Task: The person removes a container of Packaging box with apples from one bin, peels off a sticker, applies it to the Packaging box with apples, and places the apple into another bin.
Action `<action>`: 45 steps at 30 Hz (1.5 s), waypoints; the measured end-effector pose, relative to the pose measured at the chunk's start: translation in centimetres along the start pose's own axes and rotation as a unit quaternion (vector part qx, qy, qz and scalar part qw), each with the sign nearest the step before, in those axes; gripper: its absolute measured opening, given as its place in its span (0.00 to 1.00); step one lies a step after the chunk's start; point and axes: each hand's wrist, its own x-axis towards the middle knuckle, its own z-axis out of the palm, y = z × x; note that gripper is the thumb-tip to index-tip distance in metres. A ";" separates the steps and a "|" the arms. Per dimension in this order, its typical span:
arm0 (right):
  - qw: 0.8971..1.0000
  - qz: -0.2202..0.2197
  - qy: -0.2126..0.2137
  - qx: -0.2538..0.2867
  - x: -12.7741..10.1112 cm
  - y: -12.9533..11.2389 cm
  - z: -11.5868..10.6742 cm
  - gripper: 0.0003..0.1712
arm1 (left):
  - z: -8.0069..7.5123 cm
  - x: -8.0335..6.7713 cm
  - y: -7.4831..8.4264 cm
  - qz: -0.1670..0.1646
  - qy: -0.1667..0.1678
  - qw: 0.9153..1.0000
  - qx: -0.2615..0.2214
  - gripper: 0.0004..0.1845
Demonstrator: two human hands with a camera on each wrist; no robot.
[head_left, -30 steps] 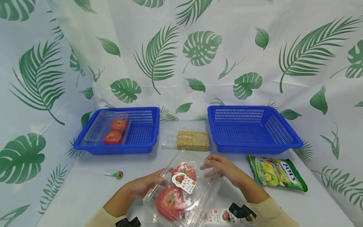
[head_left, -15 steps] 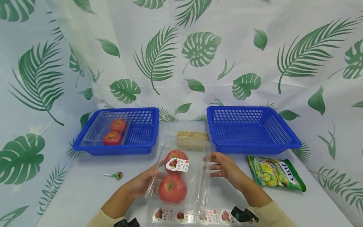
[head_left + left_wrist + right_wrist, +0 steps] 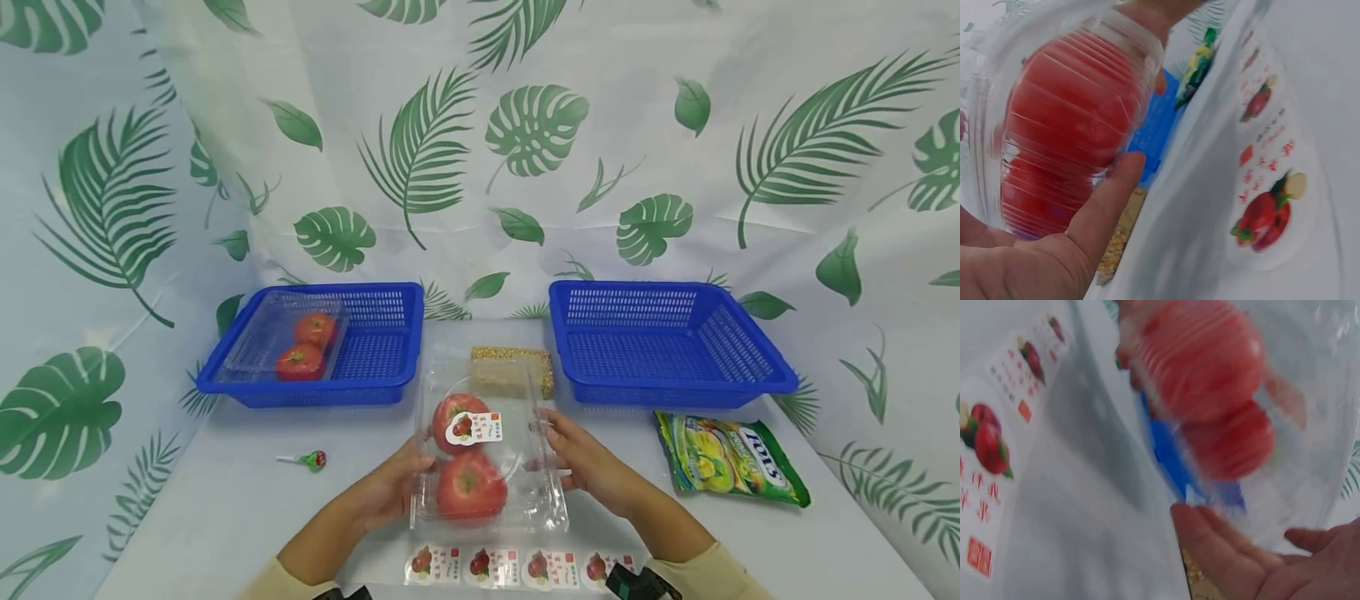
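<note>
Left hand (image 3: 392, 485) and right hand (image 3: 592, 468), fingers half curled, gripped a clear box (image 3: 527, 493) at its nine and three o'clock, apples (image 3: 471, 490) inside, stickers (image 3: 491, 569) lay at six o'clock.

Left hand (image 3: 392, 485) and right hand (image 3: 588, 463) apart, forearms (image 3: 321, 540) angled inward.

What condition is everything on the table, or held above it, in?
Held fruit box, raised, labelled
Second fruit box, no label visible
Left basket, holding second fruit box
Right basket, nothing visible inside
Grain packet, flat, partly behind held fruit box
Candy bag, lying flat
Lollipop, lying sideways
Label strip, lying flat
</note>
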 end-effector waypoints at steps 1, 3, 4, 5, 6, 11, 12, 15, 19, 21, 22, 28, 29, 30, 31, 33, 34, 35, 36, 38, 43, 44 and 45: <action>1.000 0.008 0.009 -0.012 -0.1 -0.1 0.3 0.39 | 0.1 0.1 -0.1 -0.001 0.002 1.000 0.002 0.42; 0.998 0.024 0.028 -0.041 -0.3 -0.4 0.6 0.40 | 0.5 0.2 -0.3 -0.001 -0.002 1.000 0.002 0.43; 0.997 0.033 0.039 -0.051 -0.3 -0.5 0.7 0.41 | 0.7 0.2 -0.4 0.001 -0.008 1.000 0.003 0.43; 0.996 0.039 0.047 -0.059 -0.3 -0.7 0.9 0.42 | 0.8 0.2 -0.5 0.002 -0.013 1.000 0.000 0.43; 0.995 0.044 0.054 -0.064 -0.4 -0.8 0.9 0.44 | 0.9 0.3 -0.6 0.001 -0.017 1.000 -0.002 0.43; 0.993 0.057 0.076 -0.072 -0.5 -1.5 0.9 0.51 | 1.5 0.3 -1.3 -0.010 -0.015 1.000 -0.010 0.44; 0.992 0.058 0.081 -0.076 -0.5 -1.7 0.8 0.52 | 1.6 0.3 -1.4 -0.010 -0.014 1.000 -0.009 0.44; 0.991 0.054 0.092 -0.086 -0.6 -1.9 0.4 0.52 | 1.9 0.3 -1.6 -0.006 -0.014 1.000 -0.001 0.42; 0.990 0.042 0.103 -0.092 -0.5 -2.3 -0.4 0.48 | 1.8 0.6 -1.7 0.010 -0.025 0.999 0.020 0.41; 0.988 0.040 0.110 -0.100 -0.6 -2.5 -0.8 0.47 | 1.7 0.7 -1.7 0.017 -0.025 0.999 0.022 0.44; 0.988 0.037 0.113 -0.102 -0.7 -2.6 -1.1 0.46 | 1.7 0.7 -1.7 0.019 -0.025 0.999 0.020 0.45; 0.989 -0.018 0.110 -0.100 -1.7 -3.7 -3.0 0.38 | 1.2 0.6 -1.1 0.037 -0.017 0.998 0.056 0.47; 0.989 -0.029 0.107 -0.094 -1.9 -4.0 -3.4 0.37 | 1.0 0.5 -0.9 0.037 -0.014 0.997 0.071 0.46; 0.990 -0.036 0.108 -0.088 -2.1 -4.3 -3.7 0.36 | 0.9 0.5 -0.7 0.036 -0.012 0.995 0.087 0.45; 0.990 -0.042 0.109 -0.080 -2.3 -4.7 -4.1 0.35 | 0.8 0.4 -0.5 0.034 -0.010 0.994 0.101 0.43; 0.990 -0.046 0.113 -0.076 -2.6 -5.4 -4.8 0.35 | 0.5 0.2 -0.3 0.028 -0.006 0.992 0.125 0.40; 0.989 -0.046 0.119 -0.079 -2.8 -5.7 -5.1 0.35 | 0.3 0.2 -0.2 0.025 -0.005 0.991 0.135 0.39; 0.988 -0.044 0.124 -0.082 -3.0 -6.1 -5.5 0.35 | 0.2 0.1 -0.1 0.024 -0.002 0.989 0.143 0.39; 0.987 -0.043 0.129 -0.082 -3.2 -6.4 -5.9 0.35 | 0.0 0.1 -0.1 0.022 0.000 0.989 0.147 0.38; 0.986 -0.039 0.139 -0.085 -3.6 -7.0 -6.7 0.34 | -0.3 0.1 0.0 0.019 0.007 0.988 0.150 0.38; 0.983 -0.038 0.161 -0.082 -4.5 -8.0 -8.8 0.31 | -1.2 0.2 0.1 0.027 0.030 0.989 0.139 0.36; 0.983 -0.036 0.165 -0.077 -4.7 -8.2 -9.2 0.29 | -1.4 0.2 0.1 0.028 0.038 0.990 0.136 0.36; 0.983 -0.039 0.166 -0.069 -4.9 -8.4 -9.6 0.26 | -1.6 0.2 0.1 0.029 0.046 0.990 0.132 0.35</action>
